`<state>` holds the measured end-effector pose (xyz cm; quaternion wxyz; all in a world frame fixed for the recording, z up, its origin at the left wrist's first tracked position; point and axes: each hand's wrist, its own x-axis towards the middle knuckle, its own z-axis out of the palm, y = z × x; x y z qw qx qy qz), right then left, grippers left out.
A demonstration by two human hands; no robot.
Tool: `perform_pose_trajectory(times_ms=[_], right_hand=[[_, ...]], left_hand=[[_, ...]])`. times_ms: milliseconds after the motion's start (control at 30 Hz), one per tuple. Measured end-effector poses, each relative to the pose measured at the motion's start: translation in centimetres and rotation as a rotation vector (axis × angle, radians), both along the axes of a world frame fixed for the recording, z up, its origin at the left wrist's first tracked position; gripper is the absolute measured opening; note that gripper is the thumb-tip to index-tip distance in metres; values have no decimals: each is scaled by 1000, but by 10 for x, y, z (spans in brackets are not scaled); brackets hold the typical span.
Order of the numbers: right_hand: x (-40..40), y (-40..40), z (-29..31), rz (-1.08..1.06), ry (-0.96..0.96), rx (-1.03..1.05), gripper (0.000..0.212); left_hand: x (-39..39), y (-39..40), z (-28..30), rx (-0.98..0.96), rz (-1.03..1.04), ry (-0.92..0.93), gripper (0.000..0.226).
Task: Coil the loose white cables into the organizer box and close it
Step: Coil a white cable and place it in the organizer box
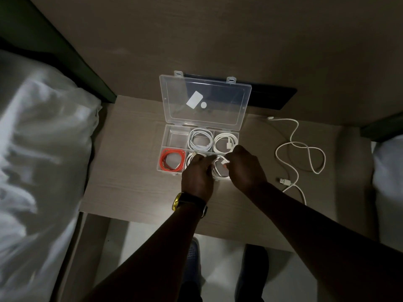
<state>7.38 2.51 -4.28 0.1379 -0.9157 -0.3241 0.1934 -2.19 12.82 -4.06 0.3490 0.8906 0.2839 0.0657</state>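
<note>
A clear plastic organizer box point(164, 139) lies on the wooden table with its lid point(205, 101) swung up and back. Its compartments hold an orange coil point(172, 159) at the front left, two white coils in the back row point(200, 139) point(225, 143), and another white coil point(190, 158) at the front middle. My left hand point(197, 174) and my right hand point(245, 166) both pinch a coiled white cable point(221, 168) over the front right compartment. A loose white cable point(301, 153) sprawls on the table to the right of the box, untouched.
White bedding point(41, 149) lies along the left, and another white pillow point(388, 175) sits at the right edge. A dark slot point(272, 97) runs behind the box against the wall. The table's front edge point(152, 217) is near my forearms, with my feet below.
</note>
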Motion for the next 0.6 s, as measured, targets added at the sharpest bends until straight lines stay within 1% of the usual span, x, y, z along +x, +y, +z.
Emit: perform_pose_trajectory(times_ms=[67, 100, 167, 233, 367, 500, 600], right_hand=[[1, -1, 2, -21, -24, 44, 29], [2, -1, 3, -26, -32, 62, 30], [4, -2, 3, 3, -39, 74, 16], [4, -3, 3, 29, -40, 35, 3], [0, -8, 1, 12, -71, -13, 13], [-8, -18, -1, 39, -101, -61, 19], [-16, -20, -3, 85, -145, -139, 20]], left_hand=[[6, 1, 1, -6, 10, 26, 27], [8, 1, 2, 2, 3, 52, 26], [10, 0, 2, 17, -9, 93, 29], [10, 0, 2, 19, -21, 109, 32], [6, -2, -2, 63, -136, 226, 38], [10, -1, -4, 88, -164, 315, 38], [14, -4, -3, 126, -182, 397, 42]])
